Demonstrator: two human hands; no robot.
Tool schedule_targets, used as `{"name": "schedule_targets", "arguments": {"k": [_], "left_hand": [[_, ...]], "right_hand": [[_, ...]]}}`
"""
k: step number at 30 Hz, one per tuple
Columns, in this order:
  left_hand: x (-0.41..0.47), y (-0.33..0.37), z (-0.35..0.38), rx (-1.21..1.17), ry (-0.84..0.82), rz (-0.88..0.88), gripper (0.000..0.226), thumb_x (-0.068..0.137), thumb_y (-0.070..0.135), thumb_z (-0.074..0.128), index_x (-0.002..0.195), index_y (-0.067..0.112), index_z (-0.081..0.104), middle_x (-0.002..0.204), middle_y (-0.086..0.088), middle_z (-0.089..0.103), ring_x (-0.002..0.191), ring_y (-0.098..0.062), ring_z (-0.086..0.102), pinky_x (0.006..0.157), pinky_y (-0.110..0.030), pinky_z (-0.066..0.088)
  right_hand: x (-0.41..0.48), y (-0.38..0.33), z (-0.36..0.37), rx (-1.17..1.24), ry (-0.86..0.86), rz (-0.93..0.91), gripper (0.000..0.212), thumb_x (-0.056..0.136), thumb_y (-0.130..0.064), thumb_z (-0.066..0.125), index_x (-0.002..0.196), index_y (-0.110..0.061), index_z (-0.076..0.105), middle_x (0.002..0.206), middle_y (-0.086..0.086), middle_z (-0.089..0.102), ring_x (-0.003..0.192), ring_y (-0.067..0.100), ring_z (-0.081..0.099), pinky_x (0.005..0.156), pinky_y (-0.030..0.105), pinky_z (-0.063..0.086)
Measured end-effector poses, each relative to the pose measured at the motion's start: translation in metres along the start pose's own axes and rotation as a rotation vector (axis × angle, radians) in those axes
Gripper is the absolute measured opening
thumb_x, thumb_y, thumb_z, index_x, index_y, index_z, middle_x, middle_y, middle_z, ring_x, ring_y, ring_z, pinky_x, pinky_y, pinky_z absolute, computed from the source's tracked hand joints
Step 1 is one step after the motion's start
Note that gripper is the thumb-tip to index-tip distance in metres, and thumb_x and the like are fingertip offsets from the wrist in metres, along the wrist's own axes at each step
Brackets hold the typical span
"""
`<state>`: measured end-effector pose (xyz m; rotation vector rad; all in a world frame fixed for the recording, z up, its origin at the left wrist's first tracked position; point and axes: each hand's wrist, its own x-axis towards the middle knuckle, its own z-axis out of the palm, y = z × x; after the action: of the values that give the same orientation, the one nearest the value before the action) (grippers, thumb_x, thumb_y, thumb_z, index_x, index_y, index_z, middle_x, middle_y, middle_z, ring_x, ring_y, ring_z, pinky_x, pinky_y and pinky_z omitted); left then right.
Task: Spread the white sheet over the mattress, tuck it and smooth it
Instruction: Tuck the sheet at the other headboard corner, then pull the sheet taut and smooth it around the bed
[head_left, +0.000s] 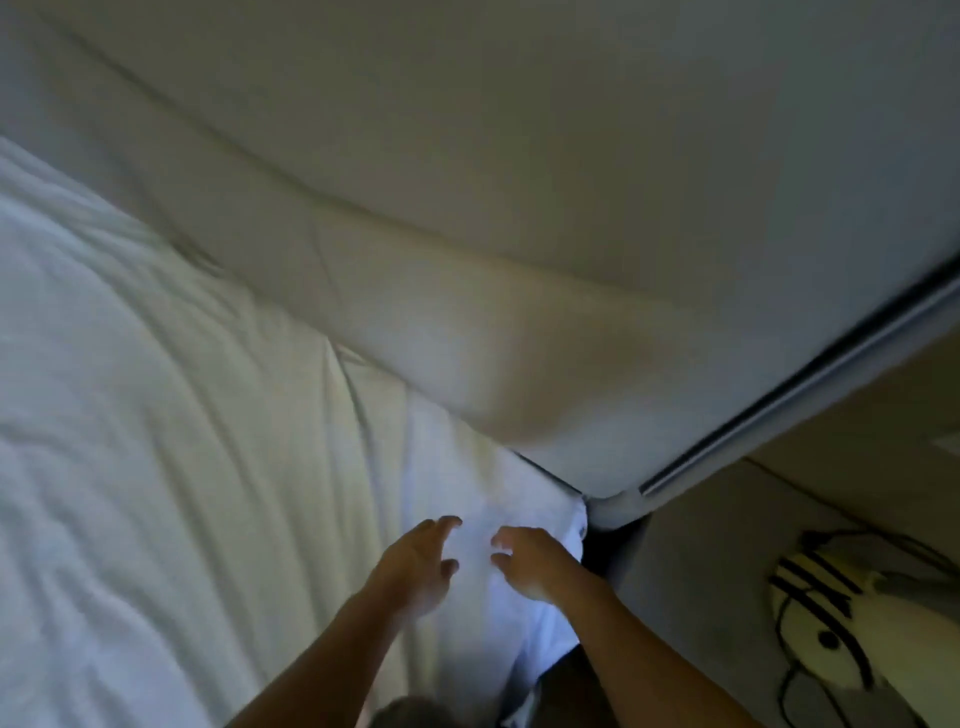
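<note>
We're at the head corner of the bed, and the sheet (171, 467) lies rumpled across the whole top, long creases running away from us toward the headboard (467, 322). The mattress itself is under the cloth, so we can't see it.

Both hands are over that corner. The left hand (418, 569) has its fingers spread and loose, holding nothing. The right hand (532, 566) is just beside it with its fingers a little bent, also holding nothing. Whether the palms touch the cloth we can't tell, because the picture is smeared.

What matters is the corner. The sheet's edge drops off to the right, just past the right hand, where the bed frame (615, 512) meets the headboard. So the right hand is nearer the hanging edge, and the left sits inboard on the flat. We'd judge the tuck goes down and right, into the dark gap beside the frame.

That gap is in shadow, and so is how much cloth hangs there. The bed's left side is cut off. On the floor (727, 571) lies a pale shape (831, 639) with black lines that we can't make out.
</note>
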<state>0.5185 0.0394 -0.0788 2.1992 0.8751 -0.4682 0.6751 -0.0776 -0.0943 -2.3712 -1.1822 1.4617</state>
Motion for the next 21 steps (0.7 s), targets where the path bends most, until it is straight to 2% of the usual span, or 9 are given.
{"name": "schedule_targets", "arguments": {"k": [2,4,6,7,9,11,14,18,21], "left_hand": [[-0.036,-0.038,0.013,-0.026,-0.023,-0.107,0.055,0.095,0.030,0.056,0.146,0.030,0.034,0.141,0.004,0.050,0.130,-0.013,0.049,0.108,-0.028,0.037],[-0.066,-0.070,0.028,-0.024,-0.038,-0.188,0.061,0.095,0.033,0.056,0.149,0.030,0.029,0.146,0.004,0.044,0.133,-0.014,0.044,0.110,-0.026,0.034],[-0.094,-0.105,0.050,0.000,-0.039,-0.235,0.071,0.093,0.037,0.059,0.153,0.032,0.021,0.156,-0.002,0.030,0.139,-0.018,0.037,0.110,-0.026,0.033],[-0.108,-0.122,0.065,0.039,-0.052,-0.258,0.077,0.092,0.040,0.060,0.154,0.034,0.016,0.162,-0.005,0.015,0.144,-0.023,0.028,0.113,-0.030,0.032],[-0.136,-0.147,0.096,0.134,-0.131,-0.315,0.088,0.087,0.048,0.063,0.153,0.043,0.005,0.163,-0.004,-0.016,0.150,-0.031,0.003,0.115,-0.041,0.033],[-0.158,-0.163,0.131,0.201,-0.158,-0.343,0.100,0.082,0.054,0.066,0.150,0.049,-0.007,0.155,-0.006,-0.035,0.148,-0.038,-0.014,0.112,-0.050,0.035],[-0.181,-0.169,0.172,0.272,-0.110,-0.309,0.107,0.080,0.059,0.064,0.145,0.050,-0.019,0.148,-0.006,-0.046,0.144,-0.042,-0.025,0.111,-0.058,0.027],[-0.199,-0.174,0.190,0.251,-0.071,-0.263,0.099,0.084,0.056,0.062,0.149,0.047,-0.012,0.152,-0.003,-0.042,0.144,-0.042,-0.024,0.110,-0.061,0.028],[-0.226,-0.178,0.212,0.197,-0.075,-0.218,0.094,0.084,0.051,0.063,0.151,0.045,-0.003,0.153,-0.002,-0.041,0.144,-0.042,-0.025,0.110,-0.059,0.032]], "right_hand": [[0.001,-0.014,0.025,-0.060,-0.063,-0.036,0.037,0.101,-0.032,0.047,0.134,-0.018,0.054,0.141,0.004,0.055,0.127,0.022,0.051,0.105,0.030,0.041],[0.002,-0.016,0.053,-0.133,-0.102,-0.063,0.043,0.101,-0.032,0.047,0.142,-0.022,0.045,0.151,0.005,0.043,0.134,0.023,0.044,0.106,0.032,0.040],[0.003,-0.014,0.088,-0.299,-0.112,-0.122,0.060,0.100,-0.031,0.049,0.153,-0.027,0.023,0.164,0.006,0.008,0.148,0.027,0.019,0.110,0.037,0.037],[0.003,-0.013,0.106,-0.422,-0.102,-0.158,0.070,0.098,-0.031,0.052,0.156,-0.031,0.012,0.165,0.005,-0.010,0.151,0.030,0.002,0.113,0.042,0.033],[0.002,-0.007,0.136,-0.607,-0.065,-0.196,0.087,0.093,-0.036,0.059,0.156,-0.036,-0.003,0.160,0.006,-0.030,0.148,0.036,-0.021,0.118,0.051,0.016],[-0.002,0.000,0.157,-0.660,-0.017,-0.180,0.100,0.088,-0.044,0.064,0.154,-0.038,-0.012,0.157,0.006,-0.035,0.145,0.036,-0.027,0.118,0.056,0.006],[-0.013,0.008,0.181,-0.704,0.001,-0.117,0.109,0.085,-0.053,0.064,0.152,-0.036,-0.021,0.157,0.006,-0.035,0.145,0.036,-0.028,0.117,0.058,0.008],[-0.035,-0.005,0.221,-0.733,-0.022,-0.096,0.111,0.085,-0.061,0.060,0.151,-0.032,-0.024,0.155,0.012,-0.036,0.143,0.044,-0.027,0.119,0.056,0.003],[-0.061,-0.013,0.261,-0.801,-0.051,-0.229,0.111,0.086,-0.061,0.057,0.145,-0.032,-0.032,0.154,0.011,-0.039,0.141,0.046,-0.029,0.117,0.060,-0.004]]}}
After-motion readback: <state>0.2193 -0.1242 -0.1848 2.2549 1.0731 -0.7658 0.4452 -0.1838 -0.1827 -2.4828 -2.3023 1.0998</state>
